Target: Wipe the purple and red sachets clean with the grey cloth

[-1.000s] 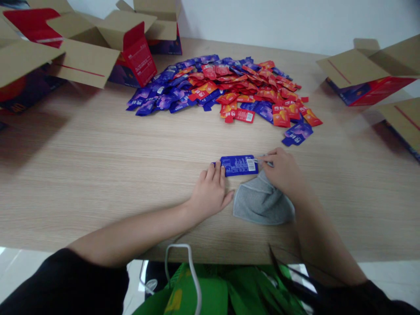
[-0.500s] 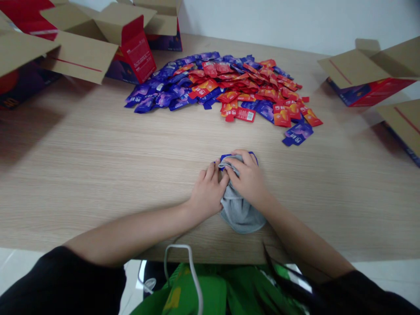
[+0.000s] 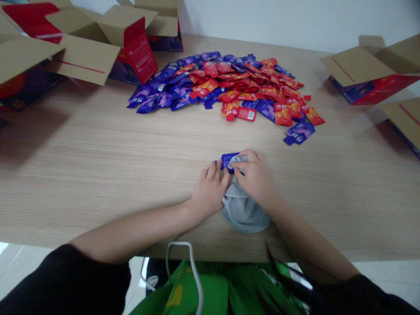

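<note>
A blue packet [image 3: 227, 160] lies on the table in front of me, partly hidden under my hands and a grey cloth [image 3: 245, 212]. My left hand [image 3: 211, 188] holds the packet's left edge down with its fingertips and thumb. Gathered in the fingers of my right hand [image 3: 254, 175], the upper part of the cloth presses on the packet's right side. The rest of the cloth hangs loose toward me, flat on the table between my wrists.
Behind my hands lies a wide pile of blue and red packets [image 3: 226, 83], with one blue packet [image 3: 299, 132] at its near right edge. Open cardboard boxes [image 3: 138, 52] stand at the back left, and more boxes [image 3: 370, 83] at the right. A white cable [image 3: 196, 271] hangs near my lap.
My right hand has moved slightly to the right with the cloth, so more of the blue packet shows. My left hand stays on the packet's left edge.
</note>
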Demonstrator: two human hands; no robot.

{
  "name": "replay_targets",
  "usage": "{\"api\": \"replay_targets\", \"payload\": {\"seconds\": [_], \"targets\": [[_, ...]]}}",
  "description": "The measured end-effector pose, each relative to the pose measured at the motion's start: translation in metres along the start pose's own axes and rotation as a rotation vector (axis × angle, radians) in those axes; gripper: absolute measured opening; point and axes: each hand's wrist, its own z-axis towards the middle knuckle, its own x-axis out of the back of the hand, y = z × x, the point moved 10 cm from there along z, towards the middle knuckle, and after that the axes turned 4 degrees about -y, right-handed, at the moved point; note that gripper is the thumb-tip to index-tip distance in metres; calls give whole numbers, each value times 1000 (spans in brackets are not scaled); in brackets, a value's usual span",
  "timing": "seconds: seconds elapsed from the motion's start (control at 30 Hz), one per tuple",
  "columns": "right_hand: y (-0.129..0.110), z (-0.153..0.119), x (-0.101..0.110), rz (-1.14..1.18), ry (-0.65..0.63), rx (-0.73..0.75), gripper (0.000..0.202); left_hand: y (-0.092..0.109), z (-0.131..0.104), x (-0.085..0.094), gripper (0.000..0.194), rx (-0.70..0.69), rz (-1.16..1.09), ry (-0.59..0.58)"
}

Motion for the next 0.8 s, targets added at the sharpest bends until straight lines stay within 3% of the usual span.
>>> {"api": "replay_targets", "payload": {"seconds": [0.13, 0.37, 0.8], "targets": [[17, 0, 8, 7, 39, -63, 27, 0, 0, 0, 82, -12, 7, 0], [48, 1, 14, -24, 17, -153, 28, 0, -2, 3, 58, 11, 4, 87], [73, 2, 16, -35, -102, -297, 27, -3, -1, 3, 65, 23, -19, 93]]}}
